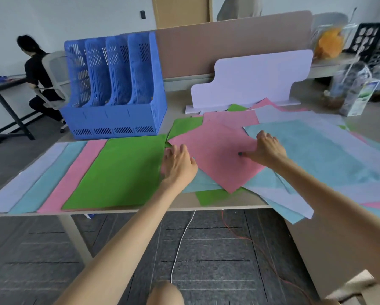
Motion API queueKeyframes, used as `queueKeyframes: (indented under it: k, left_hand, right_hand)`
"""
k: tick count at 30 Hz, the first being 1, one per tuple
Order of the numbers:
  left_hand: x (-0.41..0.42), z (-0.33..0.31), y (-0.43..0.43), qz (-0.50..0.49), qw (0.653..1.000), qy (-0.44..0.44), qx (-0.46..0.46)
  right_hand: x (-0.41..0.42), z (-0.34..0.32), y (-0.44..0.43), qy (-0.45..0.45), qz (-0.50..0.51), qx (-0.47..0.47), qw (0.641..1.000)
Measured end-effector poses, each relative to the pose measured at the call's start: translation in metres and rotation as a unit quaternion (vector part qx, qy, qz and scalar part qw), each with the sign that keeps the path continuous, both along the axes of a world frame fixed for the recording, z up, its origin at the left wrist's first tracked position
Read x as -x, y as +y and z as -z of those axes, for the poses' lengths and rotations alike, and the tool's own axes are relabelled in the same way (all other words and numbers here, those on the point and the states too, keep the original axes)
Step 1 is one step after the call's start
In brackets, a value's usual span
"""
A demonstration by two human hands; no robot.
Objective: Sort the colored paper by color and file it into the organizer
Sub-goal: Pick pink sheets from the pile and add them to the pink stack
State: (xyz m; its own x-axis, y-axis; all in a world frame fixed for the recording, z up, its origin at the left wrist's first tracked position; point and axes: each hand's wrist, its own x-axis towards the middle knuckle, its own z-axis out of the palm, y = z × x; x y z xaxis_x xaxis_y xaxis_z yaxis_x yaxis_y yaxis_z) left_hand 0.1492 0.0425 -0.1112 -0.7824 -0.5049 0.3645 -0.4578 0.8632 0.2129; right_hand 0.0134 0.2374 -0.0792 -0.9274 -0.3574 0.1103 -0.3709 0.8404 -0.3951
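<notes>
Hands (178,165) (270,148) on pink sheet (217,148), organizer (114,119) behind

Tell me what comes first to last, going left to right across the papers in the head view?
Lavender sheet, light blue sheet, pink strip, green sheet, left hand, big pink sheet, right hand, big light blue sheet.

Two hands (180,164) (270,148), one organizer (114,119), four sorted stacks (123,172)
</notes>
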Motion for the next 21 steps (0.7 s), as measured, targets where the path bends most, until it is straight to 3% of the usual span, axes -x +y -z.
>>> queueKeyframes:
  k: [5,10,14,21]
  left_hand:
    - [0.017,-0.007,0.000,-0.044,0.996,-0.054,-0.048]
    - [0.030,-0.015,-0.009,-0.047,0.977,-0.017,-0.205]
    - [0.039,-0.029,-0.001,-0.057,0.916,0.128,-0.377]
    - [0.061,-0.043,0.016,-0.027,0.801,0.231,-0.552]
  right_hand:
    - [0.015,-0.007,0.002,-0.031,-0.003,-0.030,0.999]
    - [0.027,-0.012,0.000,-0.068,-0.016,-0.032,0.997]
    - [0.036,-0.011,-0.002,-0.109,0.005,0.030,0.994]
    - [0.060,-0.006,0.010,-0.157,0.104,0.289,0.938]
